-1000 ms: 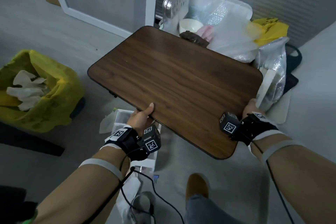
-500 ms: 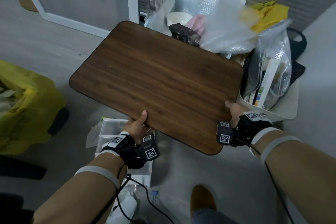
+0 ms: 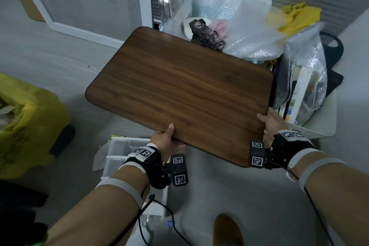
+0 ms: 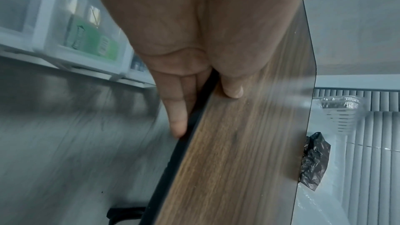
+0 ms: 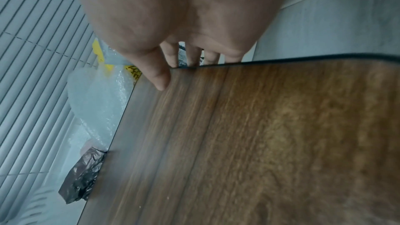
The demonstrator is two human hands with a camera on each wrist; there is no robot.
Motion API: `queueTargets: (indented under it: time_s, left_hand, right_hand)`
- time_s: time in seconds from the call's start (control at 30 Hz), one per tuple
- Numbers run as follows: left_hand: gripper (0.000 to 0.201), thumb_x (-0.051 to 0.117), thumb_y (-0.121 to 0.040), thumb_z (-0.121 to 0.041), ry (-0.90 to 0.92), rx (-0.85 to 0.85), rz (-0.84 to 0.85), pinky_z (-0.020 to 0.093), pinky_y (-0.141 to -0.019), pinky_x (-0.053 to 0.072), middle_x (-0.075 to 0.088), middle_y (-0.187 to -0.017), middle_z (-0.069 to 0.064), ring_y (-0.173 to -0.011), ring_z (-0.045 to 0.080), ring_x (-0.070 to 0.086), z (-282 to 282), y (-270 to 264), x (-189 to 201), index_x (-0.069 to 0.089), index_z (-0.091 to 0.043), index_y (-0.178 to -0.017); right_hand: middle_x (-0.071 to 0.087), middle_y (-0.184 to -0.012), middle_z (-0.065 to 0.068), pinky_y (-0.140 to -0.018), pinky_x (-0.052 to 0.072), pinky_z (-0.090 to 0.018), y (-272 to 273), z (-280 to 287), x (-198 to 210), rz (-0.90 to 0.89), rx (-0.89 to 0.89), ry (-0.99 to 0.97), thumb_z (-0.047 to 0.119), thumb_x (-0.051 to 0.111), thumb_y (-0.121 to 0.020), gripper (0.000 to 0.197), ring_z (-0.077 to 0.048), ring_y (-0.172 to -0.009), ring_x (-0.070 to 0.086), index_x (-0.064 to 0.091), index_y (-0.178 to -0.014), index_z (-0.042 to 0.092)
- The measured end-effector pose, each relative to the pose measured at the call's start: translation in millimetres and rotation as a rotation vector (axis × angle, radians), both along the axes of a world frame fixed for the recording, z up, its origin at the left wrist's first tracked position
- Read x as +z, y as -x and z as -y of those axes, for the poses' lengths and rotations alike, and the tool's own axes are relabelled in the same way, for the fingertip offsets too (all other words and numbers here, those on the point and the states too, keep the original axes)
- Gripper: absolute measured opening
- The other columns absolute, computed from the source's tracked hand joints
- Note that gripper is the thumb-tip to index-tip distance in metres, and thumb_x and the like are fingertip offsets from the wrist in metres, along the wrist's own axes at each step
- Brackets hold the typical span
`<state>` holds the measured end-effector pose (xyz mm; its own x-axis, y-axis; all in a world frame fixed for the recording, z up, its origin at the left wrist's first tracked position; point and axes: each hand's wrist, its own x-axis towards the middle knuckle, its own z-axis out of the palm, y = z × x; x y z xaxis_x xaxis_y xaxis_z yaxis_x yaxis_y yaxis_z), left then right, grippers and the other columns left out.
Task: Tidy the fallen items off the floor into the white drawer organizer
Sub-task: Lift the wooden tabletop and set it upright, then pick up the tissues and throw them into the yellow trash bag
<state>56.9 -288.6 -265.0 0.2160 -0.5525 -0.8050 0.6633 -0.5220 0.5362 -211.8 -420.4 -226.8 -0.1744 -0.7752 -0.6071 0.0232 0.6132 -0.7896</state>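
A dark brown wooden board (image 3: 179, 94) with rounded corners and a thin black edge was held flat above the floor. Its near edge was pinched by the left hand (image 3: 166, 139), thumb on top and fingers (image 4: 177, 114) underneath. Its right side was gripped by the right hand (image 3: 269, 124) the same way. The white drawer organizer (image 3: 123, 152) was seen on the floor below the left hand.

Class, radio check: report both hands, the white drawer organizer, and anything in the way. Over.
Left hand and right hand grip the brown wooden board, thumbs on top. White drawer organizer on floor beneath left hand. Board overhangs it.
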Motion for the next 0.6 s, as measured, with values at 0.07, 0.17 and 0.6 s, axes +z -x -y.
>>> queueTargets:
  time_s: [0.07,0.17,0.6]
  left_hand:
    - [0.028,0.049,-0.101,-0.030,0.006,-0.022,-0.016,0.042,-0.061,0.063,0.065,-0.107,0.017,-0.086,0.036,0.069,4,3,2,0.053,-0.003,-0.105]
    - [0.024,0.051,-0.101,-0.026,-0.002,-0.094,0.007,0.042,-0.067,0.062,0.067,-0.106,0.018,-0.090,0.035,0.069,-3,-1,9,0.055,-0.003,-0.106]
    - [0.011,0.048,-0.102,-0.014,-0.298,-0.039,0.153,0.034,-0.080,0.052,0.067,-0.093,0.010,-0.079,0.021,0.064,-243,-98,44,0.053,-0.008,-0.109]
  right_hand:
    - [0.053,-0.116,0.011,-0.103,0.045,-0.048,4,1,6,0.009,0.023,-0.010,0.006,0.052,-0.099,0.053,-0.020,-0.108,0.055,0.038,-0.148,0.019]
    - [0.059,-0.133,0.004,-0.093,0.050,-0.041,12,3,8,-0.074,0.107,-0.015,0.019,0.063,-0.090,0.049,-0.018,-0.113,0.059,0.053,-0.137,0.023]
    - [0.058,-0.068,-0.006,-0.052,0.037,-0.026,-116,-178,59,-0.054,0.501,-0.168,0.013,0.062,-0.090,0.008,-0.016,-0.054,0.052,0.068,-0.094,0.011]
